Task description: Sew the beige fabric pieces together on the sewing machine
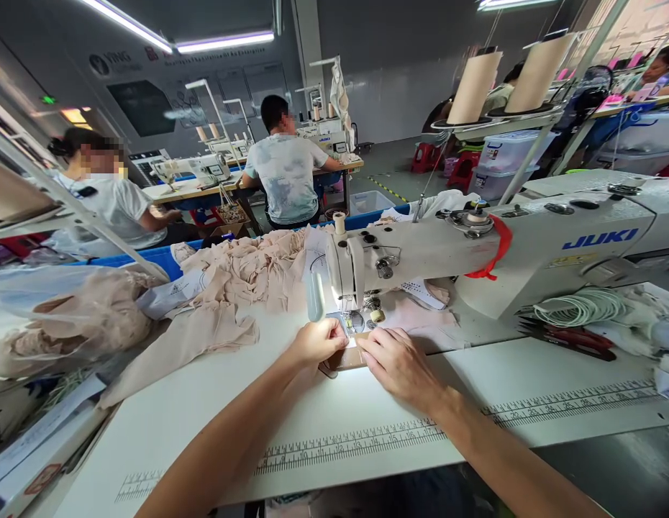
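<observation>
A white JUKI sewing machine (410, 252) stands before me, its needle head just beyond my fingertips. My left hand (317, 341) is closed in a pinch at the left of the presser foot (356, 321); what it pinches is hidden. At the right of the foot, my right hand (393, 360) has its fingers bent and held together, pointing left. Between the fingertips lies a small pale piece (359, 339), too small to name. Under the hands a shiny brown patch (346, 358) covers part of the machine bed.
Beige fabric pieces (264, 270) are heaped left of the needle head. A clear plastic bag (70, 309) lies farther left. Red-handled pliers (577, 338) and a coiled pale cord (583, 308) rest at right. A ruler scale (361, 442) runs along the white table. Co-workers (285, 169) sit beyond.
</observation>
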`<state>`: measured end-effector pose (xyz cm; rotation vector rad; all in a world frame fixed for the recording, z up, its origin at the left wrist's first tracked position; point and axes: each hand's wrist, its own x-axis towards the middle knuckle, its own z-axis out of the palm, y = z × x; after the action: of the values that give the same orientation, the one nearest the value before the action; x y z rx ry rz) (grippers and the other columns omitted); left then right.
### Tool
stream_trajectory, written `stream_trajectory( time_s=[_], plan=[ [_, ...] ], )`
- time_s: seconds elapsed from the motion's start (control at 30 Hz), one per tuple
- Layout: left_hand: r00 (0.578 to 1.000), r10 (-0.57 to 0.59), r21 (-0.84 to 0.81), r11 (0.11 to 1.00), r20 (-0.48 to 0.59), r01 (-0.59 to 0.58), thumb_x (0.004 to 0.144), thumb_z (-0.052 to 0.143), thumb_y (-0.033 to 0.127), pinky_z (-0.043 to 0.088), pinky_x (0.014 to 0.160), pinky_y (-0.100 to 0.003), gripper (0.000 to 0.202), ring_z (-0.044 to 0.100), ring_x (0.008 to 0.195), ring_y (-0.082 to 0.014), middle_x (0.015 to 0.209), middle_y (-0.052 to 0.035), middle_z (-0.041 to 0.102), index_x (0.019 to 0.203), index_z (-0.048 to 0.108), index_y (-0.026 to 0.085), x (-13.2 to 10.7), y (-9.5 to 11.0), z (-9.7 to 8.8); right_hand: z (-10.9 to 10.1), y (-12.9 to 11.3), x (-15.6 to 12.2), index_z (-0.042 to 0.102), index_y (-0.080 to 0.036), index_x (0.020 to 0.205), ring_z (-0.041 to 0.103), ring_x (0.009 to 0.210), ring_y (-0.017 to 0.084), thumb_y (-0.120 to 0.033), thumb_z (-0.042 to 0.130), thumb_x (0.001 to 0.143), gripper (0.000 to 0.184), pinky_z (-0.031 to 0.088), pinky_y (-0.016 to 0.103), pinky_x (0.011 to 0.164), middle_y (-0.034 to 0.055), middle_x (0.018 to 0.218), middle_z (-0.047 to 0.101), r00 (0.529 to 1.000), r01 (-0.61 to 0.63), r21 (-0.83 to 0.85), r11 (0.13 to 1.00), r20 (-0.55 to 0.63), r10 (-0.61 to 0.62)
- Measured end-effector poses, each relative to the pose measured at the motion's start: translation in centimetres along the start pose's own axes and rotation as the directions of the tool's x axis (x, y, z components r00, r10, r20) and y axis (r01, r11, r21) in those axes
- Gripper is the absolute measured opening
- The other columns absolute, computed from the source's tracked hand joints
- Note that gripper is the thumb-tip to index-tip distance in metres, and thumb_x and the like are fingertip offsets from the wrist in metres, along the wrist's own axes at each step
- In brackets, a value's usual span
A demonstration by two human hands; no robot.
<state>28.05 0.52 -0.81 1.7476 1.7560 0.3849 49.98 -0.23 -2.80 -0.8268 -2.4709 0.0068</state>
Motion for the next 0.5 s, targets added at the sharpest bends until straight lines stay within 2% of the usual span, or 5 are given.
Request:
stream_trajectory(
  time_s=[0.13, 0.3, 0.4, 0.43, 0.5],
  plan=[
    [1.0, -0.028, 0.005, 1.0, 0.01, 0.028, 0.083, 0.062, 0.029, 0.044, 0.067, -0.027, 0.013, 0.064, 0.075, -0.0174, 0.075, 0.0014, 0.07, 0.074, 0.058, 0.021, -0.3, 0.5, -0.1, 0.2, -0.1, 0.1, 0.069, -0.019, 0.106, 0.053, 0.082, 0.021, -0.015, 0.046, 0.102, 0.025, 0.038, 0.035, 0.077, 0.0055, 0.089, 0.061, 0.999, 0.02, -0.05, 0.999, 0.041, -0.018],
    [0.999, -0.03, 0.058, 0.998, 0.011, 0.03, 0.086, 0.062, 0.028, 0.046, 0.069, -0.027, 0.013, 0.066, 0.077, -0.0179, 0.076, 0.0019, 0.07, 0.075, 0.058, 0.021, -0.7, 1.1, -0.4, 0.8, -0.1, 0.3, 0.071, -0.02, 0.105, 0.048, 0.078, 0.02, -0.016, 0.05, 0.099, 0.023, 0.033, 0.035, 0.07, 0.005, 0.088, 0.059, 0.996, 0.063, -0.107, 0.992, 0.071, -0.055],
    [0.983, 0.141, 0.25, 0.962, -0.118, -0.108, 0.09, 0.058, 0.023, 0.05, 0.073, -0.03, 0.008, 0.067, 0.083, -0.0202, 0.09, -0.0017, 0.073, 0.083, 0.062, 0.021, -1.4, 1.1, 0.0, 1.0, -0.2, 0.3, 0.07, -0.019, 0.098, 0.047, 0.076, 0.02, -0.016, 0.052, 0.098, 0.019, 0.032, 0.035, 0.07, 0.0046, 0.087, 0.06, 0.996, 0.069, -0.134, 0.989, 0.057, -0.062],
    [0.956, 0.246, 0.343, 0.922, -0.161, -0.18, 0.091, 0.055, 0.02, 0.052, 0.075, -0.032, 0.01, 0.067, 0.085, -0.0214, 0.094, -0.0038, 0.072, 0.086, 0.063, 0.021, -1.8, 1.0, 0.3, 1.0, -0.2, 0.3, 0.07, -0.019, 0.095, 0.047, 0.076, 0.02, -0.016, 0.052, 0.098, 0.018, 0.031, 0.035, 0.069, 0.0046, 0.087, 0.06, 0.997, 0.071, -0.14, 0.988, 0.052, -0.064],
    [0.862, 0.471, 0.5, 0.801, -0.188, -0.329, 0.095, 0.047, 0.015, 0.054, 0.078, -0.035, 0.018, 0.066, 0.09, -0.0236, 0.1, -0.0077, 0.071, 0.09, 0.064, 0.02, -2.9, 0.7, 1.1, 1.1, -0.3, 0.3, 0.068, -0.018, 0.089, 0.046, 0.075, 0.019, -0.016, 0.052, 0.099, 0.019, 0.031, 0.035, 0.07, 0.0047, 0.087, 0.06, 0.997, 0.072, -0.146, 0.987, 0.046, -0.066]
  ],
)
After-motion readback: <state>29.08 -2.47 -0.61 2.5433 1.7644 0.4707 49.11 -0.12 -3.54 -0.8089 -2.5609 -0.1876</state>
